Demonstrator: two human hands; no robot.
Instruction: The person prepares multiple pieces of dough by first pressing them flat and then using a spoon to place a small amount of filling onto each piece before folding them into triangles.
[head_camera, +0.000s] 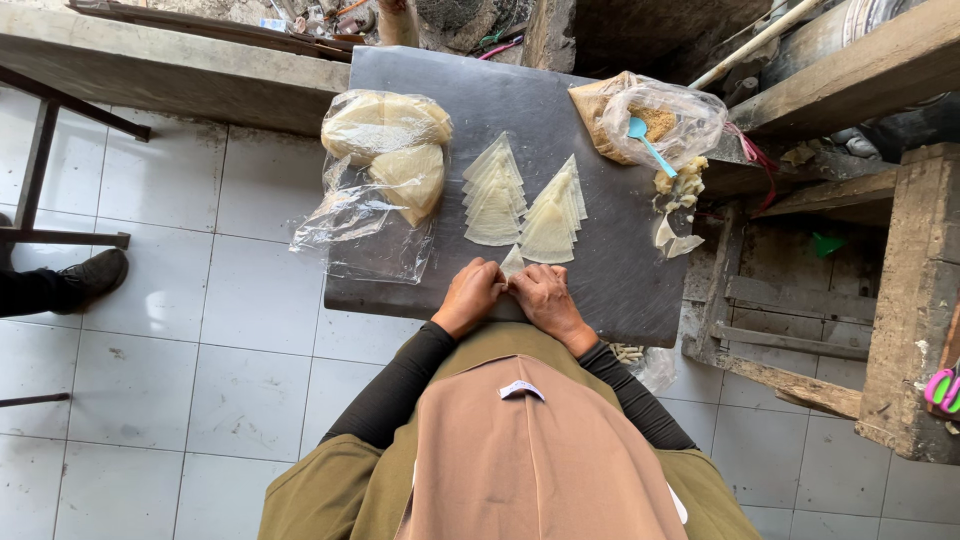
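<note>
Your left hand (468, 296) and right hand (547, 300) meet at the near edge of the dark grey surface (620, 270), fingers pressed together around a small pale wrapper piece (512, 263) that stands up as a point between them. You are pinching it from both sides, apparently mid-fold.

Take that wrapper piece as your landmark. Just beyond it lie two fanned rows of folded triangles (522, 200), overlapping like tiles; these look finished as far as shaping goes, though you cannot tell from here whether they are filled. Beyond and to the left of the wrapper piece sits a clear plastic bag of wrapper sheets (392, 150), still well stocked, so a good share of the folding seems to remain. Beyond and to the right rests an open bag of filling (655, 120) with a blue spoon (645, 140) in it, and nearer, a few pale scraps (678, 195) lie on the surface.

Far left of the wrapper piece, on the tiled floor, another person's dark shoe (92, 275) shows.
</note>
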